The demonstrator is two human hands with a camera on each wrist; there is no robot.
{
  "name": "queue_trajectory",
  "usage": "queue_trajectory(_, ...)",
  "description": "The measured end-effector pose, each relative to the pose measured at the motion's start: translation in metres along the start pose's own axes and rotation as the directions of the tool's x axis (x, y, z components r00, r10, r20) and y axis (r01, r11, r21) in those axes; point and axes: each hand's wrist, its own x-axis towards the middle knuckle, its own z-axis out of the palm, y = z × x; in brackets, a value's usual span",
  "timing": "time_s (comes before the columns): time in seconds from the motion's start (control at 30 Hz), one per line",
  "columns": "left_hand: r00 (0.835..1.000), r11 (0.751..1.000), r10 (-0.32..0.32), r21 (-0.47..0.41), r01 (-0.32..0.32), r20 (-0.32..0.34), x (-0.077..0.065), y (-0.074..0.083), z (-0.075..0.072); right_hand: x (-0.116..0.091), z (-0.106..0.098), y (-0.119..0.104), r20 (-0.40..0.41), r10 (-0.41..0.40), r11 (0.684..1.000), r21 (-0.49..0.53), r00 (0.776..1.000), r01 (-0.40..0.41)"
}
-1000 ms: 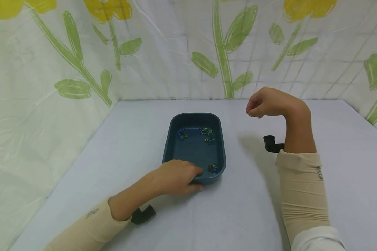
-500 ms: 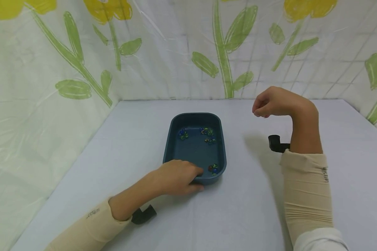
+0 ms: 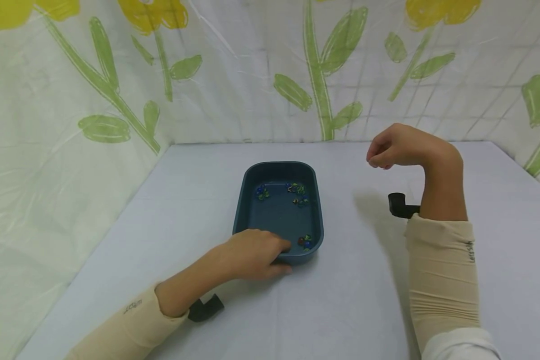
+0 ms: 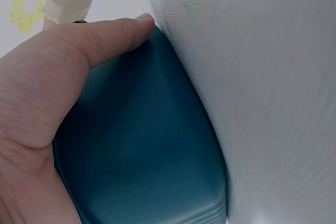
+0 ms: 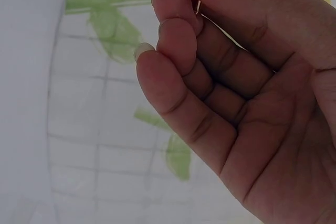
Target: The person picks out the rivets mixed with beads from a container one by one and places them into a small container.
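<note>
A dark blue plastic tub (image 3: 274, 220) stands on the table, holding small glass marbles in clusters. Blue and green ones (image 3: 262, 192) lie at the far left inside, more marbles (image 3: 297, 189) at the far right, and a group with a red one (image 3: 305, 242) in the near right corner. My left hand (image 3: 254, 254) grips the near rim, fingers inside; its thumb (image 4: 118, 38) lies along the outer wall. Raised to the right of the tub, my right hand (image 3: 402, 146) has curled fingers (image 5: 160, 80), thumb and index tips together; nothing shows in its palm.
A white cloth covers the table (image 3: 198, 175). Behind it hangs a pale sheet (image 3: 234, 90) painted with yellow flowers and green stems. Black camera mounts (image 3: 205, 307) stick out from both wrists, below beige sleeves (image 3: 445, 270).
My right hand has drifted to the right, farther from the tub, its fingers still curled. The left hand, tub and marbles stay where they were.
</note>
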Motion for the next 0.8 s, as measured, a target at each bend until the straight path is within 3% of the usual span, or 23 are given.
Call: queue_trajectory(0.8,1.0,1.0,0.002,0.007,-0.002,0.003,0.0,-0.001,0.001,-0.013,-0.008,0.016,-0.01,0.044,0.999,0.012,0.999,-0.044)
